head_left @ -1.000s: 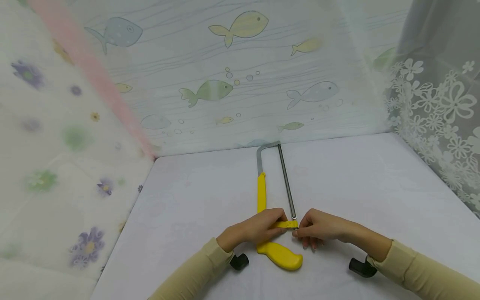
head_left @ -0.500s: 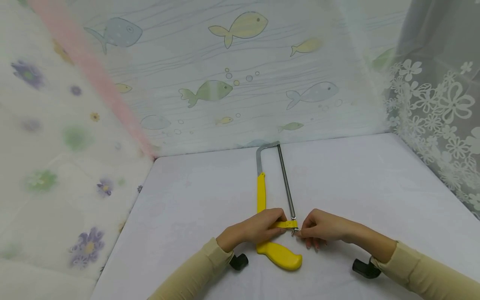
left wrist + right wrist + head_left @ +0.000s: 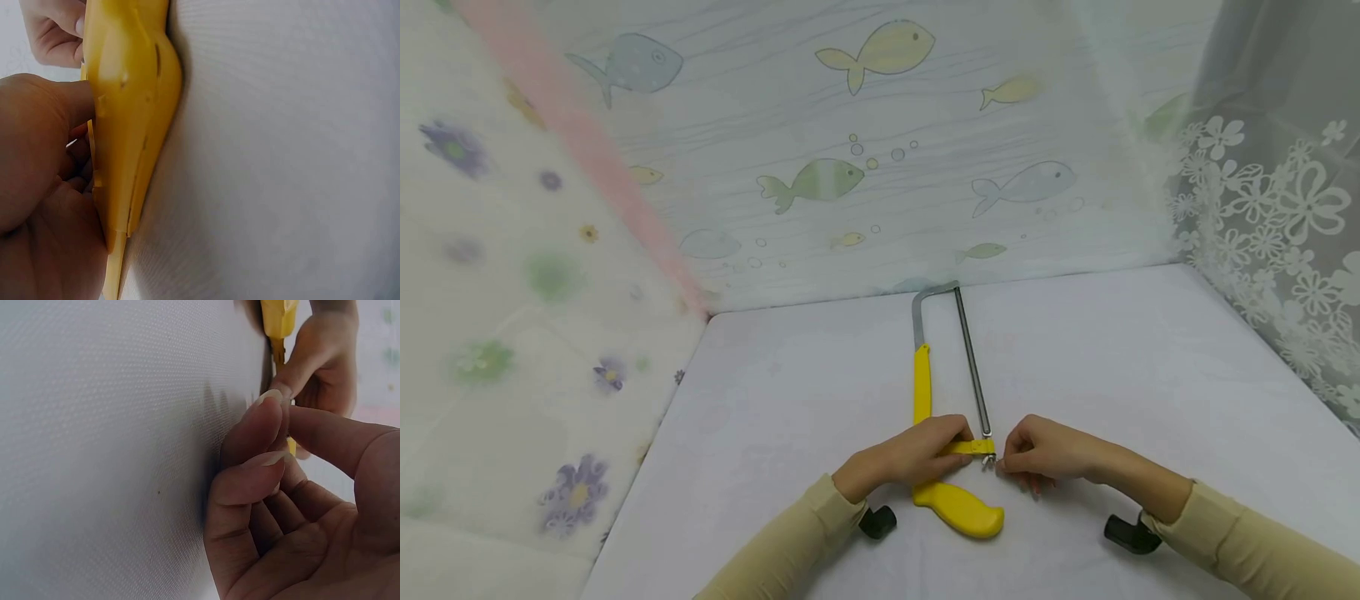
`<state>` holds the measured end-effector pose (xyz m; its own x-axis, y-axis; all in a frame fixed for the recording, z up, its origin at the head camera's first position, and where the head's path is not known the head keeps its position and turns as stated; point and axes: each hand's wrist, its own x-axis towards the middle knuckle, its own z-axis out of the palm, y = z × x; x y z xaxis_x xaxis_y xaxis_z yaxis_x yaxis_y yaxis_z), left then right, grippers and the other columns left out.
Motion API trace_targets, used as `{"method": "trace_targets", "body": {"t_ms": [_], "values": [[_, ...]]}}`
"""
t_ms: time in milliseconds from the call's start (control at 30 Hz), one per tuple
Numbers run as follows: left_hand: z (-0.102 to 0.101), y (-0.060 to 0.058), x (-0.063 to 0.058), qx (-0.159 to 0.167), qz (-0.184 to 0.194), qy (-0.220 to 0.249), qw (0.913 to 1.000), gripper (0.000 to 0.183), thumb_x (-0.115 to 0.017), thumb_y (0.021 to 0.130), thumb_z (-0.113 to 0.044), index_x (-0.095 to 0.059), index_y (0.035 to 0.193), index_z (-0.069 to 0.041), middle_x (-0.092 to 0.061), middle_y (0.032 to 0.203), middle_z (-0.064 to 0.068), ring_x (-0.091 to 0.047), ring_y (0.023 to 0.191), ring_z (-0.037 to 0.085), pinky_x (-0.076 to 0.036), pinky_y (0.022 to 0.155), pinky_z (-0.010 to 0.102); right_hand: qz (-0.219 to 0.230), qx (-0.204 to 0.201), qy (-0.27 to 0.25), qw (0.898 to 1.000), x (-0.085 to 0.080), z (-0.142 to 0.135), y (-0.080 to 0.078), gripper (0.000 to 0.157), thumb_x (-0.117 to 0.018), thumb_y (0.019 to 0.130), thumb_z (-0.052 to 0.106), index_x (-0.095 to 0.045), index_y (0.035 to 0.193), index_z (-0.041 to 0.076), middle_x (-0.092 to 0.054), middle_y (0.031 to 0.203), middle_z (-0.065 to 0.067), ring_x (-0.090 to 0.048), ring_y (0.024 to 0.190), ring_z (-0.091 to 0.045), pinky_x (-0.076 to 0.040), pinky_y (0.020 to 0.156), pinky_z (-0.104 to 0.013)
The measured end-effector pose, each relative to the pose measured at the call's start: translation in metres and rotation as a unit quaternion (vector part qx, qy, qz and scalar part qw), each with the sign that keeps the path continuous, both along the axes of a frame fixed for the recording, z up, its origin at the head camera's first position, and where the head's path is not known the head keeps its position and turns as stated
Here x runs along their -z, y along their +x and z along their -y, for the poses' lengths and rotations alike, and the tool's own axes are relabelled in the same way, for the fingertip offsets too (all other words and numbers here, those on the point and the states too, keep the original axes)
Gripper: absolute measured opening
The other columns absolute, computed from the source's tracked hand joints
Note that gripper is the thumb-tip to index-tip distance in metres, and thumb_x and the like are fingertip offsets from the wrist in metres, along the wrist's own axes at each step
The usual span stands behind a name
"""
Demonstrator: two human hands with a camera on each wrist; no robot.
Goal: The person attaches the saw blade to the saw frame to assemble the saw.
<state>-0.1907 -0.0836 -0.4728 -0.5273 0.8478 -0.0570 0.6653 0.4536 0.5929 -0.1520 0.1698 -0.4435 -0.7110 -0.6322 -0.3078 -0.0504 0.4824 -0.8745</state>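
A hacksaw with a yellow handle [image 3: 964, 510], a grey bow at the far end and a dark metal blade [image 3: 972, 358] lies on the white tabletop. My left hand [image 3: 917, 454] grips its yellow frame, thumb and fingers around it by the near arm [image 3: 973, 447]. A small metal wing nut [image 3: 988, 462] shows at that arm's end, under the blade's near end. Just right of the wing nut is my right hand [image 3: 1048, 450], its fingers curled. In the right wrist view the right thumb and fingertips [image 3: 253, 428] come close together, with nothing visible between them.
White cloth covers the table [image 3: 805, 383]. Behind it hangs a curtain with fish [image 3: 827, 181]; a flowered sheet [image 3: 482, 275] borders the left side and a lace curtain [image 3: 1262, 200] the right. A black camera mount sits at each wrist.
My right fingers have drawn slightly to the right, off the wing nut, which they covered a second ago. The left hand and the hacksaw stay in place.
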Motion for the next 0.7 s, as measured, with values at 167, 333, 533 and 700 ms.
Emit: {"method": "trace_targets", "body": {"t_ms": [167,333,533,700], "values": [[0.0003,0.0003,-0.0027,0.002,-0.004,0.002,1.0000,0.014,-0.062,0.104,-0.018,-0.057,0.115,-0.011,-0.061,0.106,-0.005,-0.053,0.089,0.005,-0.045,0.082,0.014,-0.003,-0.003,0.002,1.000,-0.0005,0.0012,-0.0004,0.028,-0.066,0.098,0.015,-0.066,0.077,-0.002,-0.059,0.061,-0.005,-0.048,0.049,-0.012,-0.036,0.045,-0.021],[0.0009,0.0005,-0.0025,0.001,0.001,0.004,1.0000,0.014,-0.061,0.104,-0.018,-0.056,0.115,-0.012,-0.061,0.106,-0.006,-0.052,0.088,0.004,-0.045,0.081,0.014,0.007,-0.009,-0.009,1.000,-0.0011,0.0026,-0.0003,0.023,-0.066,0.098,0.014,-0.070,0.081,-0.002,-0.063,0.064,-0.007,-0.050,0.050,-0.012,-0.036,0.046,-0.020],[0.0010,0.0000,0.0000,-0.001,0.007,0.004,1.0000,0.014,-0.062,0.104,-0.019,-0.056,0.116,-0.013,-0.061,0.106,-0.007,-0.053,0.089,0.004,-0.045,0.082,0.014,0.009,-0.016,-0.011,1.000,-0.0012,0.0051,-0.0007,0.022,-0.069,0.096,0.016,-0.073,0.082,0.000,-0.066,0.066,-0.009,-0.051,0.051,-0.013,-0.036,0.046,-0.020],[0.0008,-0.0003,0.0002,0.000,0.007,0.004,1.0000,0.014,-0.062,0.104,-0.018,-0.057,0.116,-0.012,-0.061,0.107,-0.006,-0.053,0.089,0.004,-0.046,0.082,0.014,0.019,-0.014,-0.012,1.000,-0.0021,0.0080,-0.0011,0.027,-0.068,0.097,0.020,-0.073,0.080,0.000,-0.067,0.068,-0.012,-0.050,0.051,-0.013,-0.034,0.046,-0.020]]}}
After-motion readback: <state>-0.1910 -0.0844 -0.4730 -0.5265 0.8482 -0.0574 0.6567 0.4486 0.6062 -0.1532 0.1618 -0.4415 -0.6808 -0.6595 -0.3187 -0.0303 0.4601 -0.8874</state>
